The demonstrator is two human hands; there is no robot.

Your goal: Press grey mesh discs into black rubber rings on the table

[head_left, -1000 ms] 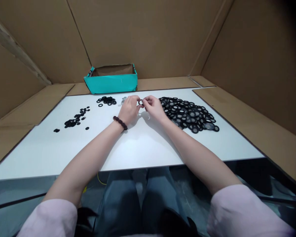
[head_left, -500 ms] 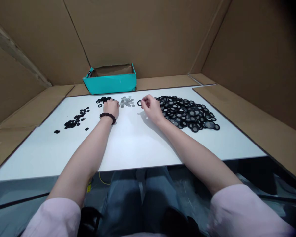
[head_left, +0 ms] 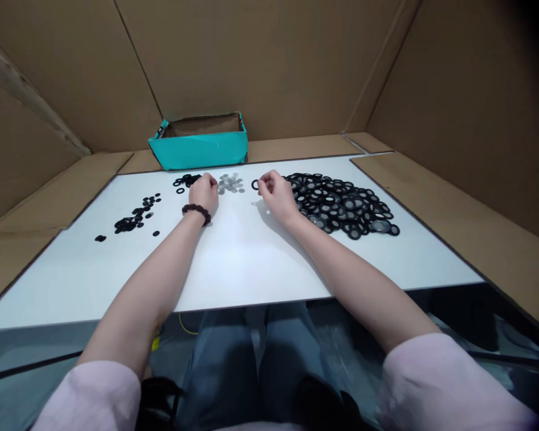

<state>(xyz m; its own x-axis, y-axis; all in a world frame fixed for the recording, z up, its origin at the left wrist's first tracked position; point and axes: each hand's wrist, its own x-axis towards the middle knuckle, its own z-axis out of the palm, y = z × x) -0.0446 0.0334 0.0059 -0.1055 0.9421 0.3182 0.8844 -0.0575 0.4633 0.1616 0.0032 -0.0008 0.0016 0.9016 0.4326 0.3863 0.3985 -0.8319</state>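
Note:
My right hand (head_left: 276,194) pinches a black ring (head_left: 255,185) between thumb and fingers, held just over the white board. To its right lies a large pile of black rings (head_left: 336,200), many with grey centres. My left hand (head_left: 204,193), with a dark beaded bracelet on the wrist, is closed in a pinch; what its fingertips hold, if anything, is hidden. Just right of it are small grey discs (head_left: 230,183) in a loose heap. Black rings (head_left: 186,180) lie at its left, partly covered by the hand.
Small black discs (head_left: 128,224) are scattered on the left of the white board (head_left: 233,257). A turquoise open box (head_left: 200,151) stands at the back. Cardboard walls (head_left: 269,66) enclose the board at the back and sides.
The fingers of my left hand have drawn up and together, lifting slightly from the board. My right hand keeps the black ring almost in the same place.

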